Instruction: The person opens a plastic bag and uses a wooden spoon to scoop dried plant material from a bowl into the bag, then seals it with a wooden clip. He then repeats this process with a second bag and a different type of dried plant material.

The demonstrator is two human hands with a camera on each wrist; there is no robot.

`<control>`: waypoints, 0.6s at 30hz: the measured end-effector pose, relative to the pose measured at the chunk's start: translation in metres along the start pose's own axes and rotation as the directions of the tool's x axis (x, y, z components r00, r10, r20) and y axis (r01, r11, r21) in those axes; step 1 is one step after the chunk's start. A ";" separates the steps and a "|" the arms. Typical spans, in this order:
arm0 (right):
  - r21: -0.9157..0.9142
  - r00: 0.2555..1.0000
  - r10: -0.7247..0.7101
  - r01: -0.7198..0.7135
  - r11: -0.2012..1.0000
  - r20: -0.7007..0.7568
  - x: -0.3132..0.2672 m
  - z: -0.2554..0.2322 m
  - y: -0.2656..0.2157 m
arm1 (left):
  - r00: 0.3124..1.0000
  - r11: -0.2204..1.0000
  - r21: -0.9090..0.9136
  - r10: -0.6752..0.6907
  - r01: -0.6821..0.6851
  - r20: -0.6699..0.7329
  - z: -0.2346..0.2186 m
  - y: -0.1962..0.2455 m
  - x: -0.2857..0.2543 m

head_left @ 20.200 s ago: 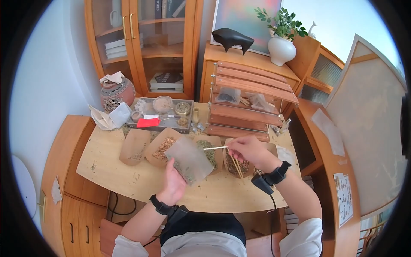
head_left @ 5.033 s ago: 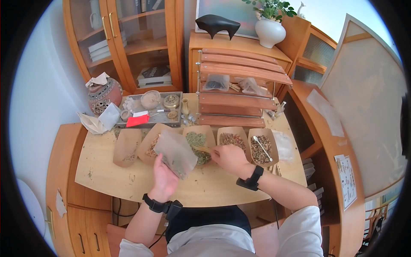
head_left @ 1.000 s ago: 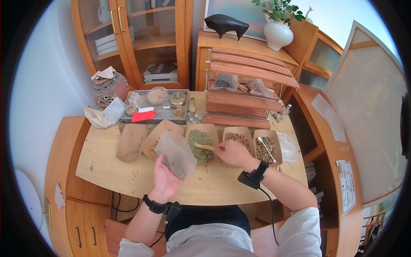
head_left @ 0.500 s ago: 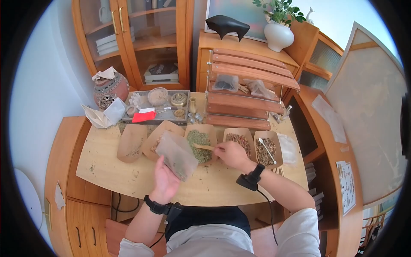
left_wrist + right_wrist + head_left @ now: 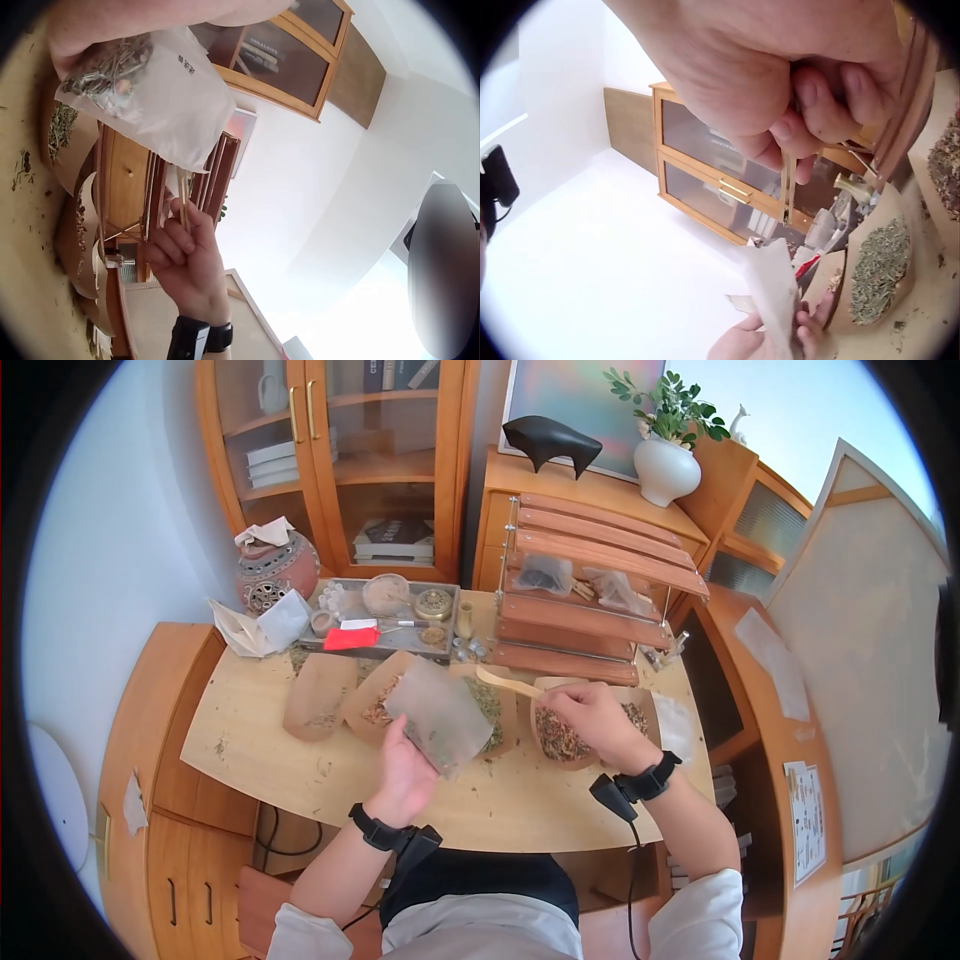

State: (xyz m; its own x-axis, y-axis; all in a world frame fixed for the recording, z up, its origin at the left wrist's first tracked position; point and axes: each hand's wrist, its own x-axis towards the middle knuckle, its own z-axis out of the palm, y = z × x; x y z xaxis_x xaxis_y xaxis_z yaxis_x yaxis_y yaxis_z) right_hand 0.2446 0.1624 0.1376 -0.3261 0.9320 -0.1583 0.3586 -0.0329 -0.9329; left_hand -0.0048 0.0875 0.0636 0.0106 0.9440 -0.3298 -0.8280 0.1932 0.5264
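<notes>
My left hand (image 5: 405,775) holds a translucent pouch (image 5: 440,715) over the front of the paper trays. Dried plant bits show inside the pouch's lower part in the left wrist view. My right hand (image 5: 600,725) pinches bamboo tweezers (image 5: 507,682), raised just right of the pouch and pointing left. A small dark bit shows at the tweezers' tips (image 5: 787,216) in the right wrist view. Below lies the tray of green dried herbs (image 5: 881,274), partly hidden behind the pouch in the head view. Reddish mixed herbs (image 5: 560,738) fill the tray beneath my right hand.
More paper trays stand to the left, one with orange-brown chips (image 5: 378,710) and one nearly bare (image 5: 318,695). Behind them are a grey tray (image 5: 380,653) of small vessels and a slatted wooden rack (image 5: 600,610). Herb crumbs dot the table (image 5: 290,770).
The tweezers have lifted out of the green herbs, and my right hand has moved up and right. About twenty seconds ago it also held a white spoon, later seen in the rightmost tray.
</notes>
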 end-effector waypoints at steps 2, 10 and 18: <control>-0.007 0.998 -0.058 0.058 0.998 0.019 -0.005 0.001 -0.009 | 1.000 1.000 0.007 0.002 -0.002 -0.002 0.003 -0.001 0.002; -0.383 0.976 -0.214 0.217 0.898 0.050 -0.023 0.013 -0.029 | 0.999 1.000 0.019 0.008 -0.009 0.042 0.007 -0.006 0.007; -0.406 0.979 -0.202 0.180 0.896 -0.012 -0.016 -0.001 -0.002 | 0.998 0.997 -0.083 -0.001 0.005 0.056 -0.018 0.002 0.004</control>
State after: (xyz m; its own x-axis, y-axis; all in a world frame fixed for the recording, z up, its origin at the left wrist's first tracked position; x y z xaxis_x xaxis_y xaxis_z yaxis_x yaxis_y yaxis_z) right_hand 0.2496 0.1481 0.1418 -0.3818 0.9235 0.0376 0.6177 0.2851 -0.7329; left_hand -0.0163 0.0866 0.0498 0.0427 0.9574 -0.2855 -0.8715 0.1754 0.4579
